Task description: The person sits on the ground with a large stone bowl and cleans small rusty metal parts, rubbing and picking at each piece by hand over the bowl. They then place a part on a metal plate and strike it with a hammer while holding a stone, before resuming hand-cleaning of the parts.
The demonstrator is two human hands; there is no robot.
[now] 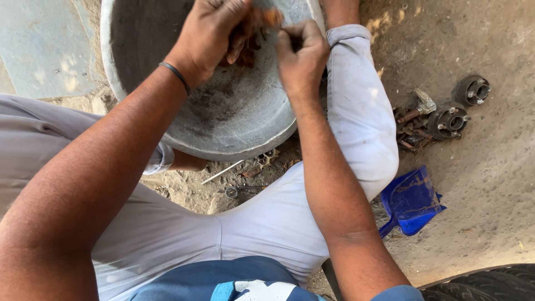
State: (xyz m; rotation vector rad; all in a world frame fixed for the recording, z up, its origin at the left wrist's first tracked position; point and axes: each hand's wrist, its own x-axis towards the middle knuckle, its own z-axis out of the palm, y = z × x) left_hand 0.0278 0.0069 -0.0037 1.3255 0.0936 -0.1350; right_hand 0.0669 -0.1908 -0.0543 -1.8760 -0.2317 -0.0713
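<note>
both hands (214, 30) (301, 53) pinch a rusty part (262, 25) over the basin (234, 120).

A small rusty orange-brown part (262, 22) is pinched between the fingers (239, 39) of the left hand (214, 30) and the right hand (301, 53). It hangs above the far inner side of the grey metal basin (234, 111), mostly hidden by the fingers, so its shape cannot be told.

Pale grey trousers (267, 223), blue shirt (223, 284), black wristband (175, 75) on left wrist.
</note>
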